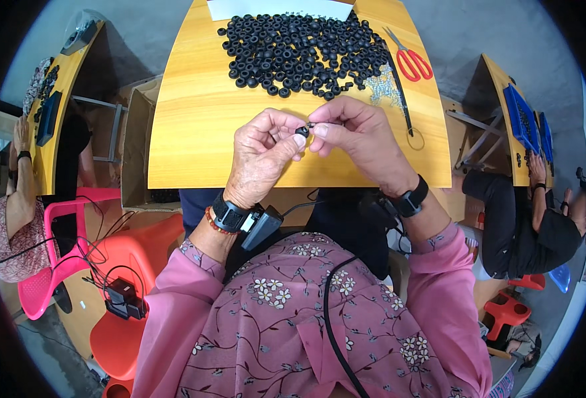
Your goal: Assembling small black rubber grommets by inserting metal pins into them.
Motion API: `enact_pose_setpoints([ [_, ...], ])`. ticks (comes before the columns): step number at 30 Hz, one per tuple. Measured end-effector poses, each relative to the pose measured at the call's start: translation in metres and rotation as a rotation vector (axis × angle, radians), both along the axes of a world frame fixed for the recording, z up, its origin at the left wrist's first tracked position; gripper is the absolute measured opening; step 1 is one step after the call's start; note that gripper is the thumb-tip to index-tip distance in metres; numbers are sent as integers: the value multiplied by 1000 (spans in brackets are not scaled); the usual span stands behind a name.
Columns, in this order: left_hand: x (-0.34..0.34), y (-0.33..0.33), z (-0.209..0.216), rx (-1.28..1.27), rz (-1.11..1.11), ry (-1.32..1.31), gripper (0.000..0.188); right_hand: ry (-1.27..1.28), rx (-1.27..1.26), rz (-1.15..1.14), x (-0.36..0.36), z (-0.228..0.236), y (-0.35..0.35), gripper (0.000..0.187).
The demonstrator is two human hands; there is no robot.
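Over the near part of the yellow wooden table (200, 126), my two hands meet at the fingertips. My left hand (260, 152) is closed, pinching a small round black cap-like piece (302, 132) between thumb and fingers. Closed in a pinch too, my right hand (367, 142) grips a small dark bit (311, 125) at the edge of that piece; its exact kind is too small to make out. Beyond the hands spreads a wide heap of similar black round pieces (286, 56), some with a hole showing. Small clear or silvery pieces (384, 87) lie at the heap's right side.
Red-handled scissors (414, 64) and a thin black rod (402, 93) with a loop at its end lie on the right. A white tray or box edge (280, 9) borders the heap. An open cardboard box (137, 146) stands left. People work at tables on both sides.
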State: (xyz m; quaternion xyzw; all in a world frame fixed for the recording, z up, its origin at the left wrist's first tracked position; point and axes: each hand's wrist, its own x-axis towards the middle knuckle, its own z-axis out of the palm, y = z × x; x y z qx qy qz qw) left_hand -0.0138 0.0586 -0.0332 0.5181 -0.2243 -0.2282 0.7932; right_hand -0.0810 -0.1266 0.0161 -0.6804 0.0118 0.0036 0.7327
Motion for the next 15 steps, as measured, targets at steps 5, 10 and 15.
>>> enact_pose_setpoints([
  [5,0,1,0,14,-3,1,12,-81,-130,13,1,1,2,17],
  [10,2,1,-2,15,-13,-5,13,-83,-143,-53,0,1,7,14],
  [15,1,0,-3,-2,-6,1,13,-81,-208,-44,1,0,5,11],
])
